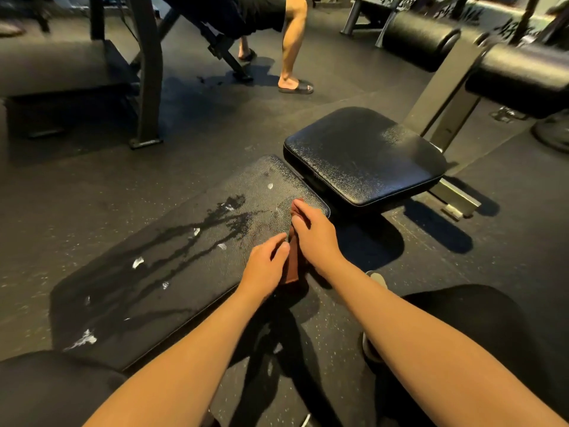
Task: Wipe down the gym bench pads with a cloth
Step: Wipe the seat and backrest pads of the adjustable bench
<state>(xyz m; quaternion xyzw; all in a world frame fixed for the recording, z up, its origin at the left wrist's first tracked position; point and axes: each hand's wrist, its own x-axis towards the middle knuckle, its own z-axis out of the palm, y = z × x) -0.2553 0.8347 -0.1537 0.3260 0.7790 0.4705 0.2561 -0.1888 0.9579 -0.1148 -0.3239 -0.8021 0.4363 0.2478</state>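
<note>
The long black bench pad (172, 272) runs diagonally from lower left to centre, streaked with wet liquid and white foam spots. A reddish-brown cloth (292, 266) lies on the pad's near right end and hangs over its edge. My right hand (314, 235) rests on top of the cloth, fingers curled onto it near the pad's corner. My left hand (266, 266) sits just left of it, with its fingertips touching the cloth's edge. The black seat pad (363, 158) lies beyond my hands, speckled with droplets.
A grey steel frame (446, 87) rises behind the seat pad. Black roller pads (520, 72) sit at the right. Another person's legs (292, 47) in sandals stand by a machine at the top. A dark rack upright (147, 72) is at the left. My knees frame the bottom.
</note>
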